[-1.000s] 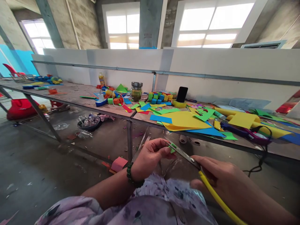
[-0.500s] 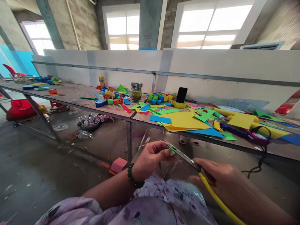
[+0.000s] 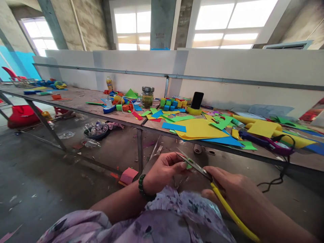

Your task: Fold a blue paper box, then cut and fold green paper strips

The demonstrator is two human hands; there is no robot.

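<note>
Between the thumb and fingers of my left hand (image 3: 165, 170) is a small green foam or paper piece (image 3: 189, 165), mostly hidden by the fingers and blades. My right hand (image 3: 234, 187) grips a pair of scissors (image 3: 224, 202) with long yellow handles. The scissor blades point up and left, a little apart, and lie across the green piece close to my left fingertips. Both hands are above my lap, in front of the table edge. A dark bead bracelet (image 3: 142, 186) circles my left wrist.
On the table (image 3: 91, 111) lie yellow sheets (image 3: 202, 128), a blue strip (image 3: 174, 127), colored cubes (image 3: 170, 104), a glass jar (image 3: 147, 98), a phone (image 3: 197, 100) and a purple tool with a cord (image 3: 278, 146). Below, a basin (image 3: 96, 131) holds clear plastic pieces.
The scissor blades have parted slightly, and my right hand with the scissors has shifted a little left. My left hand still pinches the green piece. The view has tilted slightly.
</note>
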